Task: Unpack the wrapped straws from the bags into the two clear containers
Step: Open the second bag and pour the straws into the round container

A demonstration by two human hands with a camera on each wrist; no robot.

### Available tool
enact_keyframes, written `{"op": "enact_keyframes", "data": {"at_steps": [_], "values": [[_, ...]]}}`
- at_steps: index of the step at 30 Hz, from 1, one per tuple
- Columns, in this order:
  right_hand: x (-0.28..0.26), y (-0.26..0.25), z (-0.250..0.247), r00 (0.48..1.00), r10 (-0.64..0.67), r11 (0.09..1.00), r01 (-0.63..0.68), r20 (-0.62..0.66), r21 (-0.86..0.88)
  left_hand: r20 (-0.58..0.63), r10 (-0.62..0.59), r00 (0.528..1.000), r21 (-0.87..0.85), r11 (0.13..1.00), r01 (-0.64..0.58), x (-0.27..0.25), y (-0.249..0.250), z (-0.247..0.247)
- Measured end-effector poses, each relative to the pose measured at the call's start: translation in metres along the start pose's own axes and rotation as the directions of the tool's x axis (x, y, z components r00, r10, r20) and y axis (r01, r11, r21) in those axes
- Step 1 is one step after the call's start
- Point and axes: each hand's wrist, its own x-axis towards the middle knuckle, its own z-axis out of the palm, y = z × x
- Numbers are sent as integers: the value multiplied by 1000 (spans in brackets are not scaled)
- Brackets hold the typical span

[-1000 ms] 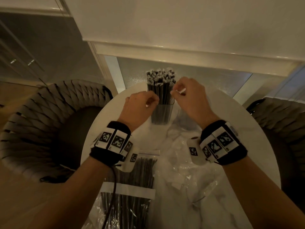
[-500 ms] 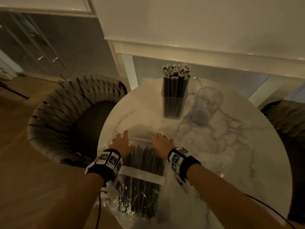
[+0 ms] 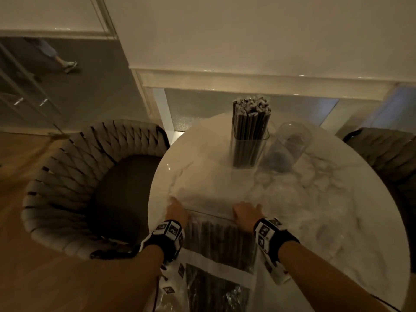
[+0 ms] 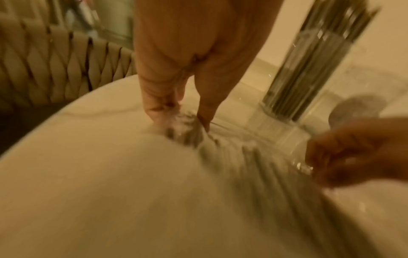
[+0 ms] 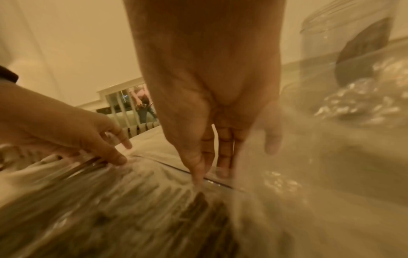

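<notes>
A clear bag of dark wrapped straws (image 3: 221,239) lies flat on the round marble table (image 3: 337,255) near its front edge. My left hand (image 3: 176,204) pinches the bag's top left corner (image 4: 185,127) between thumb and fingers. My right hand (image 3: 245,210) pinches the top edge near the right corner (image 5: 209,174). Farther back stands a square clear container (image 3: 249,149) packed with upright straws (image 3: 251,109). Right beside it is a round clear container (image 3: 290,143) with no straws in it.
Crumpled clear plastic (image 3: 333,203) lies on the table right of the bag. Woven chairs stand at the left (image 3: 74,176) and at the right (image 3: 382,149). A white wall ledge (image 3: 247,79) runs behind the table. A person's legs (image 3: 58,57) show far left.
Both hands have come down from the straws in the square container to the bag's top corners. They now hold its top edge farther apart.
</notes>
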Motion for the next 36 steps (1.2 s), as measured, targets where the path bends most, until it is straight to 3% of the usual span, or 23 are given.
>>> {"op": "enact_keyframes", "data": {"at_steps": [3, 6, 8, 11, 14, 16, 18, 19, 21, 24, 28, 30, 33, 36], "values": [[-13, -8, -13, 999, -27, 978, 34, -34, 207, 78, 193, 978, -166, 970, -178, 0, 11, -20], [-39, -18, -51, 977, -133, 899, 189, -165, 395, 50, 464, 885, -403, 820, -407, -14, 38, -52], [-61, -25, -80, 945, -187, 853, 291, -268, 434, -23, 564, 825, -456, 728, -511, -21, 55, -79], [-89, -36, -109, 890, -205, 801, 392, -408, 453, -169, 636, 753, -397, 655, -643, -31, 67, -107], [-112, -56, -123, 818, -132, 709, 473, -560, 523, -411, 610, 678, -177, 676, -715, -48, 71, -119], [-123, -70, -126, 792, -81, 634, 509, -605, 583, -408, 520, 751, -378, 652, -657, -66, 76, -127], [-128, -81, -123, 792, -61, 611, 511, -608, 604, -241, 468, 850, -660, 563, -497, -79, 81, -135], [-129, -86, -120, 792, -65, 628, 505, -606, 592, -167, 470, 867, -741, 520, -425, -81, 82, -137], [-129, -93, -115, 776, -67, 669, 501, -627, 549, -137, 500, 855, -779, 479, -405, -82, 82, -140], [-131, -97, -111, 737, -48, 683, 517, -674, 516, -145, 509, 848, -748, 505, -431, -77, 82, -141], [-138, -103, -111, 642, -127, 712, 590, -756, 381, -78, 467, 881, -751, 553, -360, -77, 82, -145], [-143, -109, -113, 601, -189, 722, 621, -777, 305, -75, 510, 857, -721, 566, -400, -81, 83, -149], [-152, -113, -122, 541, -268, 756, 631, -797, 174, -96, 566, 819, -757, 493, -429, -90, 86, -161], [-154, -110, -133, 501, -217, 747, 638, -838, 188, -160, 586, 795, -797, 398, -454, -95, 89, -177]]}}
